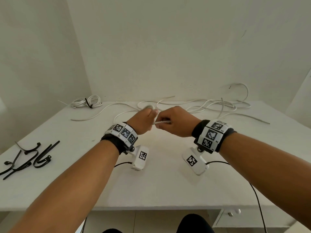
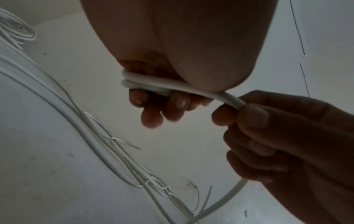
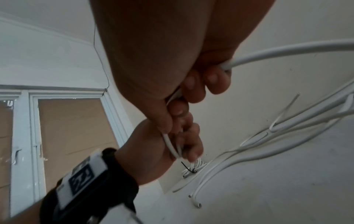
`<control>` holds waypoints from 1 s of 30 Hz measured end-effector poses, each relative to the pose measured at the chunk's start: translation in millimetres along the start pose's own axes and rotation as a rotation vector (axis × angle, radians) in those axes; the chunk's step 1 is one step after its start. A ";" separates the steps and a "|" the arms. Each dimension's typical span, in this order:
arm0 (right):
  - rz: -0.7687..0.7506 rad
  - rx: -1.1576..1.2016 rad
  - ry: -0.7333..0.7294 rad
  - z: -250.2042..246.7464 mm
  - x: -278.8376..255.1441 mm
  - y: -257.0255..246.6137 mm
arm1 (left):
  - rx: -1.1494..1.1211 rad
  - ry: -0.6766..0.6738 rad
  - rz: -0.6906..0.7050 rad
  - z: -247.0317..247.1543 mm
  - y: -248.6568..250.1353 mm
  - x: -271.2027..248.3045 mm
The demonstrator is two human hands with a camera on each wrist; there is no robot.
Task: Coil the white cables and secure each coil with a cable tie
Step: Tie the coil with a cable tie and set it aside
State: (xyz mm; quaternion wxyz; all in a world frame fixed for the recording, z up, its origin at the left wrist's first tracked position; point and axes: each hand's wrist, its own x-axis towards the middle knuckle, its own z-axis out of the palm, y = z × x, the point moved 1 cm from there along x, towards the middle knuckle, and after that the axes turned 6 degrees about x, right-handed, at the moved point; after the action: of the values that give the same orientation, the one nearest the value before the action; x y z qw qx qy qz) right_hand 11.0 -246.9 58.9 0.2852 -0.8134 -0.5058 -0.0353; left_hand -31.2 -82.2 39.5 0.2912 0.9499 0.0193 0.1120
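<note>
Left wrist view shows the smooth round white cable point(image 2: 153, 82) wrapped in two turns inside the curled fingers point(image 2: 151, 112) of the left hand point(image 1: 144, 121). Just beside them, the right hand point(image 1: 175, 122) pinches the same cable; its far length is hidden behind the knuckles.

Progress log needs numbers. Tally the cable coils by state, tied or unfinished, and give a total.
Tied coil: 1
Unfinished coil, wound round the left hand: 1
Total: 2
</note>
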 end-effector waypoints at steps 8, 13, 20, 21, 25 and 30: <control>0.058 0.301 0.164 -19.2 1.5 9.4 | -0.793 -0.285 -0.122 0.7 13.8 -15.4; 0.095 0.333 0.029 -10.1 0.4 9.2 | -0.931 -0.392 -0.108 -1.4 17.8 -17.0; 0.148 0.316 0.197 -2.9 7.9 7.7 | -0.978 -0.258 -0.160 -5.8 29.2 -15.8; 0.152 0.315 0.231 -1.7 9.2 8.2 | -0.953 -0.190 -0.173 -6.3 30.9 -15.2; 0.144 0.368 0.317 2.2 10.2 8.4 | -0.823 0.073 -0.212 -7.0 33.9 -11.4; 0.109 0.353 0.340 2.9 10.9 7.4 | -0.969 0.080 -0.249 -2.8 33.3 -13.5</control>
State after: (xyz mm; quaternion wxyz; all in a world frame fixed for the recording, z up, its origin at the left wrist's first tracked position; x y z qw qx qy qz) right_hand 21.8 -239.1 57.1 0.5052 -0.7594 -0.4045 -0.0672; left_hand -46.0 -109.6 57.6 0.7092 0.6908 0.0895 0.1087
